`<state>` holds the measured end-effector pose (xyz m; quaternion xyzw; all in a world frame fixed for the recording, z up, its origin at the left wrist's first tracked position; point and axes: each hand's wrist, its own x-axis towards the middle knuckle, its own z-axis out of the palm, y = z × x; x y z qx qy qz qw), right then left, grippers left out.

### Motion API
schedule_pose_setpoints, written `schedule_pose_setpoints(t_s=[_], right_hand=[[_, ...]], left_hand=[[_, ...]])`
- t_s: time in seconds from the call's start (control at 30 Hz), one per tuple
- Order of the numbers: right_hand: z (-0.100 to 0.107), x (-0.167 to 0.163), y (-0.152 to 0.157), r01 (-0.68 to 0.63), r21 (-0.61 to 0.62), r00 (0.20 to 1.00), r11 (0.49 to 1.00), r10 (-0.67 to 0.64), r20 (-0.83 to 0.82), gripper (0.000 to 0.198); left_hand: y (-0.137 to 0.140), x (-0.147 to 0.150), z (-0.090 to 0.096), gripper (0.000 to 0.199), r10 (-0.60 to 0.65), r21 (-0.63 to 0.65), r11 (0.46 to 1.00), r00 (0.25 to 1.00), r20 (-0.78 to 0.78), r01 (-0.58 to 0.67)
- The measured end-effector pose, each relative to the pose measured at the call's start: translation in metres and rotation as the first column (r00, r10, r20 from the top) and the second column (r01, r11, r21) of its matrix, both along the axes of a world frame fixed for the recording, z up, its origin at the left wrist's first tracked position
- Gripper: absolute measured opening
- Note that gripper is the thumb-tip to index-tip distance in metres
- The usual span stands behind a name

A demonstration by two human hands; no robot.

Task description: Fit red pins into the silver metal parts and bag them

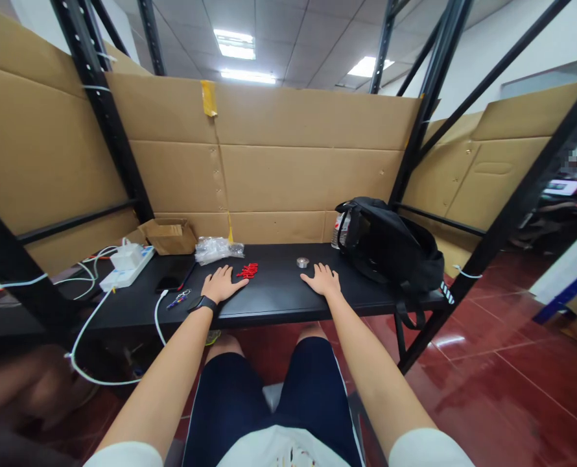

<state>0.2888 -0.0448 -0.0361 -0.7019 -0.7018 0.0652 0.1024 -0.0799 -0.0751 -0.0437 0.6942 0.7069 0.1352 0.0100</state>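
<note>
My left hand (220, 284) lies flat on the black tabletop (273, 292), fingers spread, with a dark watch (202, 303) on the wrist. Just beyond its thumb sits a small pile of red pieces (248, 270), too small to name for sure. My right hand (323, 281) also rests flat with its fingers apart. A little ahead and left of it is a small round silvery object (303, 263), perhaps a roll of tape. Neither hand holds anything. Crumpled clear plastic (218, 249) lies behind my left hand.
Left on the table are a power strip (128, 269) with white cables, a phone (176, 274), keys (178, 298) and an open cardboard box (169, 236). A black backpack (390, 243) and a bottle (337, 232) stand right. Cardboard walls (279, 175) and black posts enclose the table. Someone's blurred limb (26, 383) shows lower left.
</note>
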Motion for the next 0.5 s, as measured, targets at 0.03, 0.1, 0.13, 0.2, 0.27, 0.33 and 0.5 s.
schedule_pose_setpoints(t_s=[0.03,0.1,0.13,0.2,0.27,0.33,0.5], right_hand=[[-0.0003,0.0001,0.0004,-0.001,0.003,1.0,1.0,0.001,0.007,0.094],[-0.0007,-0.0002,0.0013,-0.009,0.009,1.0,1.0,0.009,0.018,0.093],[-0.0007,-0.0005,0.0019,-0.005,0.019,1.0,1.0,0.004,0.022,0.093],[-0.0009,-0.0012,0.0034,-0.017,0.029,0.999,0.999,0.016,0.029,0.092],[-0.001,-0.0018,0.0047,-0.01,0.036,1.0,0.999,0.009,0.028,0.091],[-0.0006,-0.0022,0.0049,-0.006,0.039,1.0,0.999,0.005,0.028,0.089],[0.0012,-0.0025,0.0028,-0.008,0.043,0.999,0.999,0.007,0.032,0.088]], left_hand=[[-0.0006,-0.0003,0.0005,0.101,-0.003,0.001,1.0,1.0,0.006,0.003],[-0.0017,-0.0015,0.0019,0.102,-0.003,0.006,1.0,1.0,0.004,0.003],[-0.0019,-0.0021,0.0026,0.102,0.0,0.012,1.0,1.0,0.001,0.0],[-0.0018,-0.0028,0.0035,0.101,0.012,0.005,1.0,1.0,-0.011,-0.012],[-0.0012,-0.0028,0.0039,0.101,0.018,0.001,1.0,0.999,-0.028,-0.018],[-0.0009,-0.0022,0.0042,0.1,0.021,-0.011,1.0,0.999,-0.037,-0.022],[-0.0019,-0.0003,0.0061,0.098,0.003,-0.035,0.999,1.0,-0.027,-0.004]])
